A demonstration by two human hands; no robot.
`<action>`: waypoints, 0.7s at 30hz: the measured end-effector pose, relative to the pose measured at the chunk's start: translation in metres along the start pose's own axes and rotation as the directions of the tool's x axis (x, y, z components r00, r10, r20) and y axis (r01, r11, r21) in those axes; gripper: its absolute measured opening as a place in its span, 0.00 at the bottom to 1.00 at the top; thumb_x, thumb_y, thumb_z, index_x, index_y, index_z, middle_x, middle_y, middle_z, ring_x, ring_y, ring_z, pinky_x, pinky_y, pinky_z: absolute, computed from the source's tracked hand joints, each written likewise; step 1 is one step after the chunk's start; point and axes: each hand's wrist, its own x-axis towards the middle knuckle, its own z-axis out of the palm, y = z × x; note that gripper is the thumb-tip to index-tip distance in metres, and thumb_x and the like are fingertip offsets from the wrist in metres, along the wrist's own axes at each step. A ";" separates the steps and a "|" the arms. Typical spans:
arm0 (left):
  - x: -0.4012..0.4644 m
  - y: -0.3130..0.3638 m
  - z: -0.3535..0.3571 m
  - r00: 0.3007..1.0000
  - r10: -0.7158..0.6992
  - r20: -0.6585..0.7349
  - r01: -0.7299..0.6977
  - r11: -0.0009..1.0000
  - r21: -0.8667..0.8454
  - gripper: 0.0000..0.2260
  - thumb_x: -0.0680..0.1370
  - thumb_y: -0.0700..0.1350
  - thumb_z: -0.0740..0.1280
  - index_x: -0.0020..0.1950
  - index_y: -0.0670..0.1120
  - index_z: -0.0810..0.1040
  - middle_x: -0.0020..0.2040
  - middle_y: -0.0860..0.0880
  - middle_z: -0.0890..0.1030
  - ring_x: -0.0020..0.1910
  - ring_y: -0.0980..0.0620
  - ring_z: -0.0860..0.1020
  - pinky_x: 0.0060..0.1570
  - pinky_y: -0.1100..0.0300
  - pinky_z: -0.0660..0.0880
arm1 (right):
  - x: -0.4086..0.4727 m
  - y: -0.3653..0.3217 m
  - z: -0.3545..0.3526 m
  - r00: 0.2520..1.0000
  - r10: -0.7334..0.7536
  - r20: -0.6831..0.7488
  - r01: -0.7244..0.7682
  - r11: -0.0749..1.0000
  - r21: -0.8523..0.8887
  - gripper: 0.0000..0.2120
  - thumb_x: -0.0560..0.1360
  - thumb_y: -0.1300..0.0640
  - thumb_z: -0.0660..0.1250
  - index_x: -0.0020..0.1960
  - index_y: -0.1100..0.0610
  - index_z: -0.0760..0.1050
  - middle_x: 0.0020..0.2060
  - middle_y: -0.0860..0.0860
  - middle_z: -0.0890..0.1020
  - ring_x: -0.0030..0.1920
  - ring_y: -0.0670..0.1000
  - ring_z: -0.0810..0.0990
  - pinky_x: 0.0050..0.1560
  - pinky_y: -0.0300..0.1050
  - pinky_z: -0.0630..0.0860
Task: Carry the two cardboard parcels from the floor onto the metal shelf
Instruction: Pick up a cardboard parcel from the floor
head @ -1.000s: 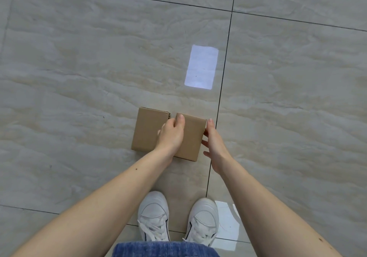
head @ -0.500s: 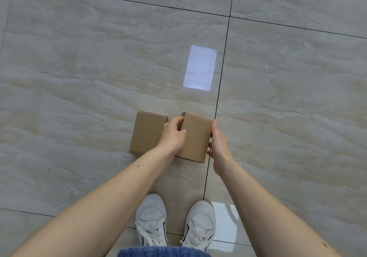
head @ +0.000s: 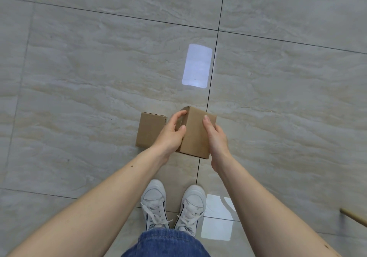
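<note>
Two brown cardboard parcels are in front of my feet. The right parcel (head: 195, 135) is lifted and tilted off the tiled floor, held between both hands. My left hand (head: 171, 135) grips its left side, fingers curled over the far edge. My right hand (head: 215, 137) presses its right side, thumb lying on the top face. The left parcel (head: 150, 130) lies flat on the floor, just left of my left hand and partly hidden by it. No metal shelf is in view.
Grey marbled floor tiles (head: 89, 77) stretch all around, with bright light reflections ahead and by my right foot. My white sneakers (head: 154, 203) stand just behind the parcels. A wooden stick end (head: 353, 217) pokes in at the lower right edge.
The right parcel has come up off the floor and tilted, away from the left one. My right hand moved from its side edge onto its top face. The left parcel stayed put.
</note>
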 end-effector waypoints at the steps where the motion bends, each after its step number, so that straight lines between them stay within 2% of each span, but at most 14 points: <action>1: -0.010 0.007 -0.001 1.000 0.003 0.002 -0.003 1.000 -0.018 0.21 0.79 0.44 0.62 0.60 0.73 0.70 0.64 0.38 0.78 0.56 0.45 0.80 0.50 0.54 0.77 | -0.011 -0.008 -0.001 1.000 -0.008 -0.005 0.008 1.000 0.005 0.22 0.74 0.41 0.70 0.62 0.53 0.77 0.52 0.48 0.85 0.48 0.46 0.84 0.37 0.37 0.80; 3: -0.033 0.025 -0.003 1.000 0.005 -0.011 -0.006 0.997 -0.073 0.23 0.79 0.43 0.67 0.63 0.69 0.68 0.56 0.43 0.80 0.48 0.49 0.80 0.47 0.58 0.79 | -0.032 -0.024 -0.004 1.000 -0.017 -0.013 0.018 1.000 0.011 0.27 0.69 0.40 0.75 0.62 0.53 0.76 0.54 0.50 0.85 0.50 0.49 0.86 0.46 0.45 0.83; 5: -0.060 0.049 -0.006 0.998 0.027 -0.048 -0.032 0.995 -0.096 0.27 0.77 0.43 0.71 0.69 0.64 0.65 0.54 0.50 0.76 0.47 0.53 0.80 0.42 0.61 0.78 | -0.055 -0.043 -0.005 0.999 -0.039 -0.011 0.039 0.999 0.005 0.32 0.64 0.41 0.79 0.63 0.53 0.75 0.55 0.51 0.85 0.52 0.50 0.85 0.53 0.52 0.83; 9: -0.110 0.099 -0.015 0.993 0.081 -0.081 -0.091 0.989 -0.116 0.39 0.72 0.45 0.76 0.75 0.63 0.58 0.57 0.44 0.78 0.53 0.48 0.82 0.48 0.54 0.80 | -0.108 -0.089 -0.006 0.995 -0.093 -0.028 0.093 0.996 -0.018 0.44 0.52 0.38 0.81 0.64 0.53 0.73 0.56 0.51 0.83 0.53 0.51 0.85 0.55 0.55 0.82; 11: -0.136 0.127 -0.022 0.990 0.097 -0.102 -0.109 0.987 -0.118 0.40 0.72 0.46 0.76 0.75 0.64 0.57 0.57 0.41 0.80 0.55 0.45 0.82 0.53 0.47 0.81 | -0.135 -0.116 -0.008 0.994 -0.109 -0.027 0.108 0.994 -0.017 0.46 0.52 0.38 0.80 0.65 0.53 0.72 0.55 0.50 0.83 0.53 0.51 0.84 0.56 0.56 0.82; 12: -0.149 0.142 -0.026 0.987 0.114 -0.114 -0.126 0.986 -0.111 0.39 0.73 0.45 0.75 0.76 0.63 0.57 0.56 0.41 0.81 0.54 0.45 0.82 0.53 0.48 0.81 | -0.150 -0.130 -0.010 0.993 -0.113 -0.024 0.113 0.994 -0.016 0.47 0.52 0.38 0.79 0.66 0.53 0.71 0.56 0.50 0.83 0.53 0.51 0.84 0.56 0.56 0.82; 15: -0.186 0.180 -0.036 0.973 0.162 -0.165 -0.180 0.979 -0.101 0.32 0.77 0.41 0.71 0.76 0.55 0.59 0.50 0.46 0.82 0.47 0.53 0.82 0.43 0.64 0.75 | -0.195 -0.170 -0.017 0.990 -0.143 -0.020 0.143 0.990 -0.001 0.47 0.55 0.39 0.78 0.68 0.53 0.65 0.57 0.48 0.79 0.54 0.50 0.83 0.57 0.55 0.81; 18: -0.223 0.217 -0.044 0.969 0.161 -0.187 -0.187 0.973 -0.132 0.32 0.76 0.39 0.72 0.76 0.49 0.61 0.49 0.45 0.81 0.48 0.52 0.80 0.45 0.66 0.72 | -0.241 -0.204 -0.026 0.986 -0.167 0.007 0.167 0.985 0.046 0.42 0.58 0.41 0.76 0.67 0.54 0.67 0.57 0.49 0.80 0.52 0.49 0.83 0.48 0.50 0.82; 21: -0.261 0.253 -0.049 0.976 0.149 -0.159 -0.176 0.969 -0.172 0.37 0.71 0.45 0.77 0.75 0.49 0.62 0.58 0.45 0.79 0.56 0.50 0.79 0.55 0.58 0.73 | -0.283 -0.235 -0.037 0.981 -0.188 0.053 0.184 0.980 0.074 0.40 0.59 0.39 0.74 0.65 0.57 0.73 0.56 0.53 0.84 0.48 0.50 0.85 0.32 0.40 0.79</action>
